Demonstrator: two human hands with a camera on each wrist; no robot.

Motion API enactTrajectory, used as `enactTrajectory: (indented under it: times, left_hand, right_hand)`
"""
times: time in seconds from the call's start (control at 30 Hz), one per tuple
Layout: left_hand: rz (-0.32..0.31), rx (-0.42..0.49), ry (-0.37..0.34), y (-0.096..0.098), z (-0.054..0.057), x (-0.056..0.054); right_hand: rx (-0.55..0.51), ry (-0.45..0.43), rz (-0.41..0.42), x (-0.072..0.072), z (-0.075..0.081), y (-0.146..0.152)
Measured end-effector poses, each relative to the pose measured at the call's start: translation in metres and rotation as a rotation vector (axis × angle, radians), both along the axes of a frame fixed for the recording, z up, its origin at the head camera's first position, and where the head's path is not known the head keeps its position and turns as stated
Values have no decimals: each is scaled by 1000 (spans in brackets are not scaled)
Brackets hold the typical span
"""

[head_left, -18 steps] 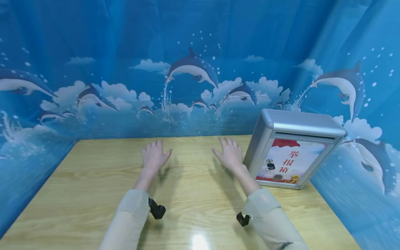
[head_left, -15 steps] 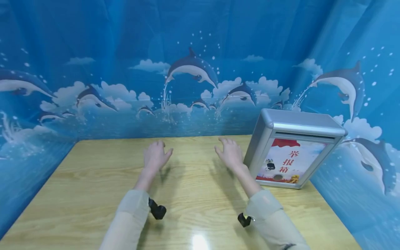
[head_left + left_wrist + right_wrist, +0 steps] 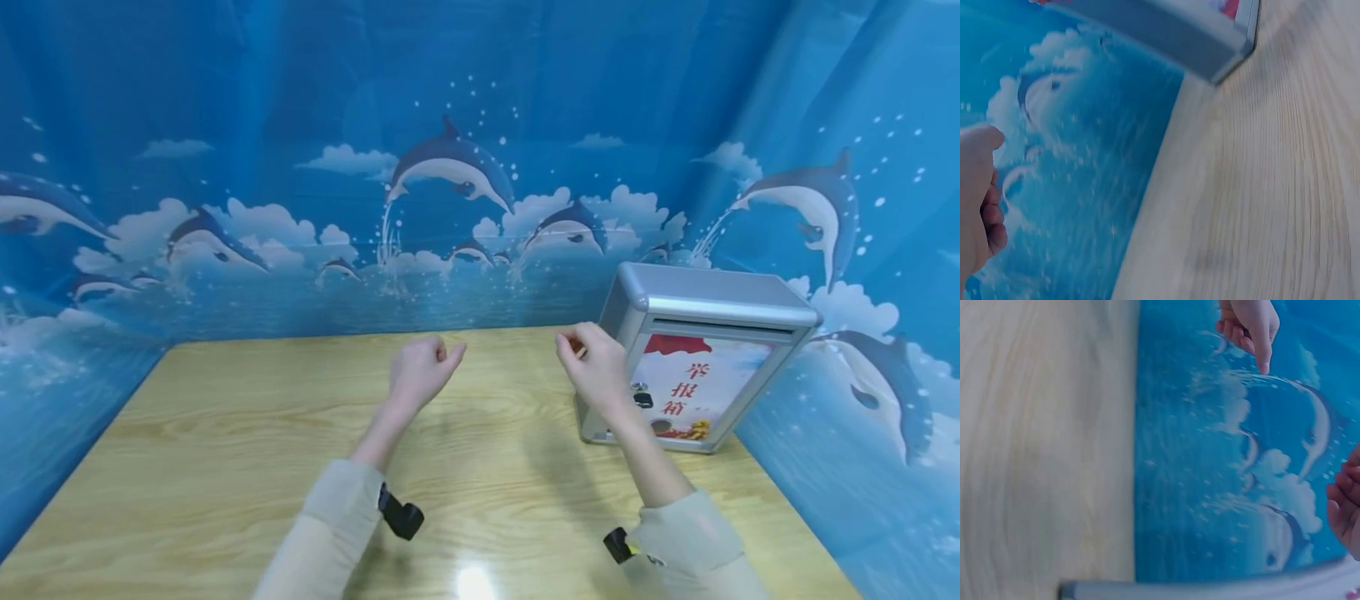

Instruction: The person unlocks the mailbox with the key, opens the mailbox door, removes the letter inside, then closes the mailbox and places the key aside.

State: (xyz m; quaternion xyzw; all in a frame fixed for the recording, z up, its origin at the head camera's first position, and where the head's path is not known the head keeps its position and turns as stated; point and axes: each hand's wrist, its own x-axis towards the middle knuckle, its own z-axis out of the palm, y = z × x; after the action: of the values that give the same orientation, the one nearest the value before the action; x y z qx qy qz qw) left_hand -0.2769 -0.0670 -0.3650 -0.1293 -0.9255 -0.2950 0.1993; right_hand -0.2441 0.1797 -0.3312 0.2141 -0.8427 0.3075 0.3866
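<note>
Both hands hover over the wooden table, holding nothing. My left hand (image 3: 422, 372) has its fingers curled in, with the thumb sticking out toward the right; its curled fingers (image 3: 992, 219) also show in the left wrist view. My right hand (image 3: 597, 372) is likewise curled, thumb toward the left, and a gap shows between thumb and fingers. It is in front of the left part of a silver metal drop box (image 3: 723, 287), hiding some of it; whether they touch, I cannot tell. On the box's front sits a lock with a black-headed key (image 3: 642, 400).
The wooden table (image 3: 247, 450) ends at a blue curtain (image 3: 300, 292) printed with dolphins, at the back and sides. The box has a slot (image 3: 723, 327) near its top and a poster with red characters. Black wrist cameras (image 3: 402, 518) sit at both cuffs.
Both hands have gone from spread fingers to curled ones. Each has moved to the right, the right one now overlapping the box in view. The head view has shifted slightly.
</note>
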Motion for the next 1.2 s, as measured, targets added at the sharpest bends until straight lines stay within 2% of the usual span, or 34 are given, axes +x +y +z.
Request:
enactTrajectory:
  times: [0.23, 0.37, 0.5, 0.73, 0.83, 0.97, 1.1, 1.2]
  left_hand:
    - [-110, 88, 47, 30, 15, 9]
    - [-156, 129, 12, 47, 24, 14]
    - [-196, 154, -48, 65, 32, 17]
    - [-276, 140, -115, 96, 34, 18]
    - [-292, 147, -133, 110, 33, 18]
    - [-290, 201, -172, 127, 32, 16]
    - [-294, 262, -212, 143, 29, 14]
    - [-298, 284, -244, 154, 26, 14]
  right_hand:
    - [-93, 184, -61, 15, 13, 31]
    - [-141, 228, -107, 25, 19, 48]
    - [-193, 234, -177, 34, 21, 67]
    - [-379, 283, -352, 44, 14, 105]
    - [-452, 256, -442, 50, 9, 123]
    - [-531, 160, -537, 56, -1, 145]
    - [-590, 55, -582, 57, -12, 163]
    - [-613, -78, -603, 56, -19, 173]
